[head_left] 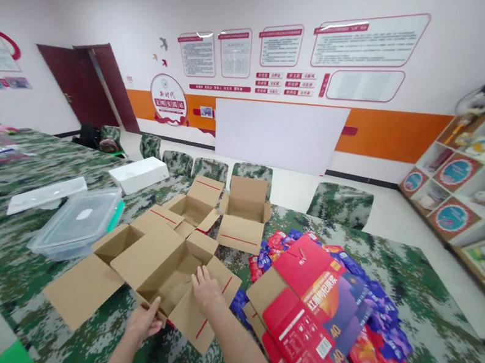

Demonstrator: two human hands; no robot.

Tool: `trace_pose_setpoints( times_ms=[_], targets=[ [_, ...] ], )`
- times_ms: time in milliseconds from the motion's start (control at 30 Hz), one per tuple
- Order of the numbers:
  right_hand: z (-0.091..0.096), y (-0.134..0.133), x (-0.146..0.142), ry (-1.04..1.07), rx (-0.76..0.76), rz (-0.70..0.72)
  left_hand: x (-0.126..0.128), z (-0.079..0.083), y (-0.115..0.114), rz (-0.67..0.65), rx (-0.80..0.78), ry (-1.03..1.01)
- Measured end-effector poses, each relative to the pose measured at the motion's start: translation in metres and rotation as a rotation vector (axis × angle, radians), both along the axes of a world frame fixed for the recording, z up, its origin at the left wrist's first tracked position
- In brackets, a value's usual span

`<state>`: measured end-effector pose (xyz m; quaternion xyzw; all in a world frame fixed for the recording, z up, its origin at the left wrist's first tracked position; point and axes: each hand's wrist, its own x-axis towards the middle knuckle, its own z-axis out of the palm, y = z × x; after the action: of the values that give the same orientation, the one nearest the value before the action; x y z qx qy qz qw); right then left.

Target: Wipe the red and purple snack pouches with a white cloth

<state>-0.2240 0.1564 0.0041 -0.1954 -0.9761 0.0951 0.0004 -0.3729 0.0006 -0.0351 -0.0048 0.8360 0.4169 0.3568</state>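
Note:
An open brown cardboard box stands in front of me on the table, its flaps folded outward. My left hand pinches its near-left edge, thumb on the inner side and fingers underneath. My right hand rests on the right wall and flap of the same box, fingers stretched toward the inside. More open cardboard boxes sit around it: one at the left, one behind and one farther back. To the right lies a flattened red and purple printed carton on a pile of purple and red sachets.
A clear plastic bin with a lid stands left of the boxes, near a white box and a white panel. Camouflage cloth covers the table. Chairs line its far side; shelves stand at the right.

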Motion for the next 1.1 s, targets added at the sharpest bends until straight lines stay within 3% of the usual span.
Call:
trace_pose_setpoints(
  times_ms=[133,300,400,500,600,667,800,900,967,1100],
  targets=[
    [0.004,0.004,0.013,0.036,0.0,0.0,0.003,0.021,-0.003,-0.083,0.022,0.148],
    [0.029,0.013,0.053,0.121,-0.086,-0.032,0.03,0.07,0.026,-0.434,-0.052,0.521],
    [0.045,0.022,0.1,0.267,-0.128,-0.142,0.071,0.093,0.063,-0.54,0.14,0.601],
    [0.05,0.033,0.167,0.455,-0.163,-0.292,0.129,0.099,0.102,-0.618,0.433,0.597],
    [0.035,0.044,0.244,0.652,-0.21,-0.492,0.194,0.086,0.133,-0.768,0.53,0.597],
    [0.016,0.05,0.293,0.759,-0.299,-0.731,0.235,0.069,0.148,-0.898,0.412,0.511],
    [-0.024,0.05,0.361,0.945,-0.718,-1.145,0.294,0.031,0.167,-0.964,0.236,0.449],
    [-0.042,0.037,0.381,1.118,-1.071,-1.302,0.314,0.01,0.18,-0.97,0.088,0.425],
    [-0.047,0.026,0.383,1.156,-1.149,-1.35,0.319,0.002,0.188,-0.961,-0.008,0.417],
    [-0.051,0.016,0.374,1.267,-1.297,-1.243,0.319,-0.002,0.203,-0.951,-0.149,0.409]
  ],
)
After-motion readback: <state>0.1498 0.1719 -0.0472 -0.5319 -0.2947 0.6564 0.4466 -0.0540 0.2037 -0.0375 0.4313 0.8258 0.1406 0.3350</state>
